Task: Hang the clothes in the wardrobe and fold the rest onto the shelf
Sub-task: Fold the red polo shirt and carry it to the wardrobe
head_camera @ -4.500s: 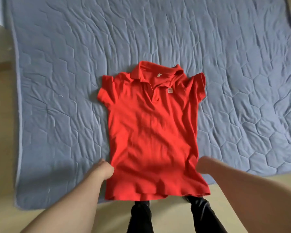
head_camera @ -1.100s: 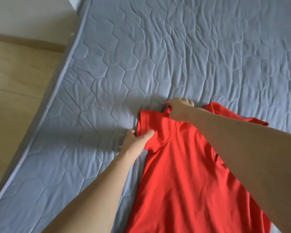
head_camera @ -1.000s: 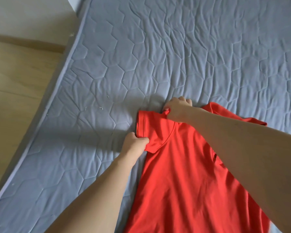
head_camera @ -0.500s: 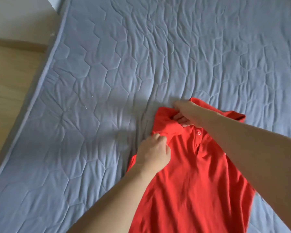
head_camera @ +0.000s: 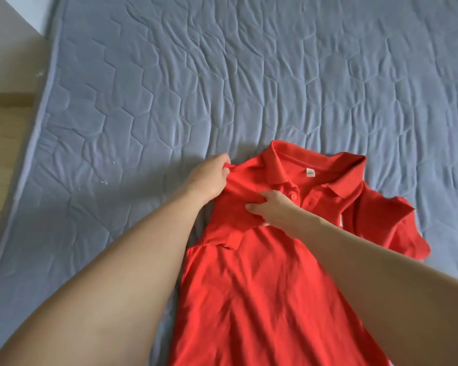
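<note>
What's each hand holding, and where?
Left hand pinches the red polo shirt at its folded shoulder edge; right hand grips the folded-in sleeve.

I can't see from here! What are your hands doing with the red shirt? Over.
Left hand pinches shoulder edge of red polo shirt. Right hand grips folded-in sleeve. Shirt flat on grey quilted mattress. Nothing in the way.

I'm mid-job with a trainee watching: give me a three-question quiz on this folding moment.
1. True or false: the short-sleeved red polo shirt lies on a wooden table.
2. Which hand grips the folded shoulder edge at the shirt's outer side? A) left hand B) right hand
3. Fill in: the sleeve not yet folded in is on the person's ____ side.

Key: 1. False; it lies on the grey quilted mattress cover. 2. A; the right hand pinches fabric beside the button placket. 3. right.
</note>
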Tool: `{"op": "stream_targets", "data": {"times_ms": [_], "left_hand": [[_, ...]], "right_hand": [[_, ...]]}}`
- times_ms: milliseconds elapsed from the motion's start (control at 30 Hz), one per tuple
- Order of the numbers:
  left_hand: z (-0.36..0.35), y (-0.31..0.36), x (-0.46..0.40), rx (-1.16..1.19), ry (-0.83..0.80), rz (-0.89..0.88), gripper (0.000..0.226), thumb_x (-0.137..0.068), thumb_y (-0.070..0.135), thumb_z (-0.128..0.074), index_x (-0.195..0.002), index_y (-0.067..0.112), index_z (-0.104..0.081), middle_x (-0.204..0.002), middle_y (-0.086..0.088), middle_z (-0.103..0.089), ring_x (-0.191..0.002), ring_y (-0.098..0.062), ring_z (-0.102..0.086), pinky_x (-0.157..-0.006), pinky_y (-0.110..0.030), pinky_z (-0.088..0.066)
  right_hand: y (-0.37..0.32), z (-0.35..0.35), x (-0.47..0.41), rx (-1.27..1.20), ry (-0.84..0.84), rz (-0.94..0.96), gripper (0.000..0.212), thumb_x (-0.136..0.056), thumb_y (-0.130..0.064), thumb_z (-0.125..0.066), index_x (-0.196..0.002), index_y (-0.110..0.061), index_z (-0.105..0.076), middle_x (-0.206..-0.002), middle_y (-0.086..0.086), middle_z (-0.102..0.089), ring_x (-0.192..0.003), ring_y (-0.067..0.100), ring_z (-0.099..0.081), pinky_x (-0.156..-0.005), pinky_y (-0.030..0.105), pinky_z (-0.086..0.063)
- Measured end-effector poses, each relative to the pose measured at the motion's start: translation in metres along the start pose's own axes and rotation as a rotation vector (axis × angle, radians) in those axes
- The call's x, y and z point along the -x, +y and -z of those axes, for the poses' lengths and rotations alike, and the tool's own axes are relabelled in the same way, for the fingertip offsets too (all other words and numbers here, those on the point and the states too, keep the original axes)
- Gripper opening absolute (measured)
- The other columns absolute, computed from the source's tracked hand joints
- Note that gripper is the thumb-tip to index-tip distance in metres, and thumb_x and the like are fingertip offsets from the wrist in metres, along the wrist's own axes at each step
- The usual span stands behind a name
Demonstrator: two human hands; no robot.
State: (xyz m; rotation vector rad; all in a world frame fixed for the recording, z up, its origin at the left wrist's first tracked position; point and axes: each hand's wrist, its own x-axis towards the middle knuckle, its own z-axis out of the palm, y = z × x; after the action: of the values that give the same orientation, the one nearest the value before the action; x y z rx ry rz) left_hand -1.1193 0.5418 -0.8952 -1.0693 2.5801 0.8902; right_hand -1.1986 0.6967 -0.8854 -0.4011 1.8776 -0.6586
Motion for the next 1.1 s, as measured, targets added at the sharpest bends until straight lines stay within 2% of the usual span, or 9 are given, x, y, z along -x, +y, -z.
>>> {"op": "stream_targets", "data": {"times_ms": [67, 267, 433, 567, 667, 767, 900, 1033, 1100], "left_hand": [[0.005, 0.004, -0.004, -0.017, 0.142, 0.031, 0.017, -0.099, 0.021, -0.042, -0.106, 0.009, -0.053, -0.108, -0.014, -0.062, -0.102, -0.033, -0.057, -0.076, -0.034, -0.038], [-0.014, 0.018, 0.017, 0.353, 0.192, 0.345, 0.043, -0.1, 0.045, -0.035, -0.124, 0.01, -0.04, -0.124, -0.019, -0.058, -0.113, -0.037, -0.054, -0.081, -0.036, -0.036], [-0.047, -0.007, 0.112, -0.005, 0.003, 0.295, 0.045, -0.097, 0.052, -0.039, -0.11, 0.01, -0.048, -0.11, -0.022, -0.064, -0.106, -0.039, -0.059, -0.08, -0.042, -0.043], [-0.049, -0.019, 0.118, -0.155, -0.029, 0.402, 0.028, -0.1, 0.031, -0.04, -0.108, 0.006, -0.05, -0.112, -0.021, -0.063, -0.107, -0.039, -0.058, -0.083, -0.043, -0.043], [-0.044, 0.013, 0.098, -0.195, 0.149, 0.329, 0.034, -0.079, 0.013, -0.054, -0.113, 0.008, -0.05, -0.11, -0.021, -0.061, -0.104, -0.041, -0.056, -0.085, -0.044, -0.043], [-0.03, 0.053, 0.057, -0.192, 0.3, 0.029, 0.055, -0.07, 0.008, -0.056, -0.125, 0.01, -0.05, -0.117, -0.018, -0.058, -0.108, -0.039, -0.053, -0.091, -0.044, -0.042], [-0.011, 0.096, -0.004, -0.301, 0.158, -0.2, 0.081, -0.072, 0.004, -0.052, -0.147, 0.014, -0.023, -0.141, -0.009, -0.043, -0.132, -0.033, -0.035, -0.115, -0.044, -0.021], [-0.011, 0.109, -0.029, -0.543, -0.071, -0.176, 0.075, -0.079, 0.017, -0.054, -0.148, 0.023, -0.024, -0.142, -0.007, -0.043, -0.134, -0.032, -0.031, -0.117, -0.052, -0.006], [-0.012, 0.111, -0.022, -0.554, 0.052, -0.139, 0.072, -0.077, 0.02, -0.056, -0.143, 0.02, -0.03, -0.139, -0.008, -0.04, -0.132, -0.033, -0.032, -0.117, -0.054, -0.003]], "right_hand": [[0.003, -0.004, -0.005, -0.17, 0.022, -0.121, 0.016, -0.09, -0.012, -0.062, -0.079, -0.011, -0.051, -0.062, 0.007, -0.051, -0.04, 0.014, -0.052, -0.047, 0.029, -0.052], [0.016, -0.005, -0.014, -0.118, 0.167, -0.143, 0.014, -0.089, -0.016, -0.06, -0.098, -0.007, -0.054, -0.063, 0.01, -0.059, -0.052, 0.024, -0.06, -0.06, 0.04, -0.058], [0.023, -0.011, -0.001, -0.049, 0.245, -0.097, 0.031, -0.077, -0.03, -0.062, -0.102, -0.013, -0.054, -0.095, 0.018, -0.069, -0.088, 0.035, -0.068, -0.08, 0.045, -0.056], [0.028, 0.006, 0.026, 0.014, 0.335, 0.004, 0.029, -0.087, -0.021, -0.051, -0.115, -0.012, -0.055, -0.107, 0.013, -0.065, -0.097, 0.028, -0.061, -0.079, 0.029, -0.044], [0.044, 0.039, 0.046, 0.233, 0.582, 0.154, 0.031, -0.084, -0.011, -0.052, -0.115, -0.007, -0.057, -0.115, 0.013, -0.058, -0.111, 0.032, -0.05, -0.091, 0.033, -0.034], [0.056, 0.087, 0.047, 0.328, 0.764, 0.128, 0.052, -0.079, -0.011, -0.056, -0.13, -0.008, -0.047, -0.127, 0.017, -0.048, -0.117, 0.039, -0.044, -0.099, 0.041, -0.032], [0.059, 0.144, 0.025, 0.28, 0.532, -0.103, 0.098, -0.076, -0.023, -0.066, -0.151, -0.017, -0.003, -0.141, 0.014, -0.041, -0.127, 0.036, -0.042, -0.107, 0.045, -0.034], [0.054, 0.167, 0.006, 0.26, 0.358, -0.103, 0.098, -0.075, -0.011, -0.068, -0.152, -0.019, -0.008, -0.116, 0.01, -0.052, -0.098, 0.026, -0.055, -0.078, 0.031, -0.047], [0.057, 0.173, 0.007, 0.295, 0.404, -0.1, 0.096, -0.075, -0.018, -0.068, -0.151, -0.02, -0.009, -0.132, 0.011, -0.045, -0.116, 0.029, -0.05, -0.092, 0.036, -0.045]]}}
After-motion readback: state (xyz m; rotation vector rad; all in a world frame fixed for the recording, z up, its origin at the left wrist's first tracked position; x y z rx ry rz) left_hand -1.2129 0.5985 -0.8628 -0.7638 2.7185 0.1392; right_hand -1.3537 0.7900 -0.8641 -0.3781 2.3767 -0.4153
